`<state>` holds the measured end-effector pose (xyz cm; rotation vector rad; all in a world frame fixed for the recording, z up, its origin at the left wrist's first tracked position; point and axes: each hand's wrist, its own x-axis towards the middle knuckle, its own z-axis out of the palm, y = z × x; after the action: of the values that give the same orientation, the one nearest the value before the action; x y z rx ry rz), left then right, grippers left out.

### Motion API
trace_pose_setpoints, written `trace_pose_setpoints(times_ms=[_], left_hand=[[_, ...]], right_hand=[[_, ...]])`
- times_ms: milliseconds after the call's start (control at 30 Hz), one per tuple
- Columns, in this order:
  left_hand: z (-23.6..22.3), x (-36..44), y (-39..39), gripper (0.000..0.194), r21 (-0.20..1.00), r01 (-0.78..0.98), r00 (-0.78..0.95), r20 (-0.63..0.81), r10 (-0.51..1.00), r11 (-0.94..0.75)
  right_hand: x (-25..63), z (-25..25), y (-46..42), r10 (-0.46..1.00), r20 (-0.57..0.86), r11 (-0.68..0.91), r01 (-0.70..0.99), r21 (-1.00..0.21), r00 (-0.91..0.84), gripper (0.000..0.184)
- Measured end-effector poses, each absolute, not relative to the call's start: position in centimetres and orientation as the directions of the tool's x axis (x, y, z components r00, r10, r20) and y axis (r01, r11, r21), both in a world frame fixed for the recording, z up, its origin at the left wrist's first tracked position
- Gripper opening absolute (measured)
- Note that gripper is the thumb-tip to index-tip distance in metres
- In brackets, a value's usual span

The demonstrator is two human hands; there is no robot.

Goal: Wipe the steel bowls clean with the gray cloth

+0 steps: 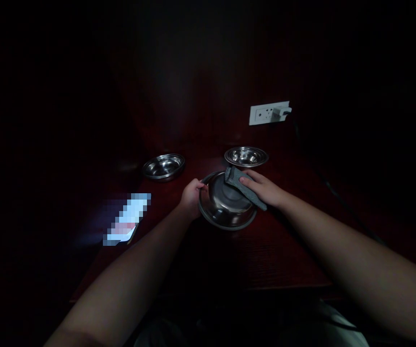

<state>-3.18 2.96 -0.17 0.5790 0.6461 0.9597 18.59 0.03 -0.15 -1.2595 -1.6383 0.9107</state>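
Phone left of left hand, screen pixelated, unreadable; left hand pinches rim of steel bowl, between both hands; right hand clasps grey cloth against it; shiny dish beyond left hand, second dish beyond right; wall socket with plug farther past; dark red desk, dim room

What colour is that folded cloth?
The folded cloth is grey, best seen in the head view.
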Motion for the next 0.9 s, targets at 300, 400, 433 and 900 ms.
trace_pose_setpoints(times_ms=[300,400,433,900], left_hand=[[-0.71,-2.50,3.00,0.018,0.795,-0.446,0.443,-0.204,0.873,0.412],[-0.53,-2.58,2.70,0.021,0.802,-0.402,0.515,-0.200,0.833,0.442],[-0.50,-2.69,2.69,0.020,0.798,-0.405,0.538,-0.186,0.822,0.446],[-0.97,-2.60,2.81,0.011,0.785,-0.491,0.441,-0.148,0.885,0.376]], right_hand=[[18.21,-0.13,0.14,0.990,0.109,0.088,0.213,-0.973,0.087,0.044],[18.24,-0.08,0.27,0.990,0.066,0.044,0.167,-0.985,0.127,0.042],[18.24,-0.06,0.30,0.990,0.057,0.036,0.157,-0.987,0.127,0.042],[18.83,-0.59,0.78,0.945,0.203,0.091,0.391,-0.916,0.255,0.052]])
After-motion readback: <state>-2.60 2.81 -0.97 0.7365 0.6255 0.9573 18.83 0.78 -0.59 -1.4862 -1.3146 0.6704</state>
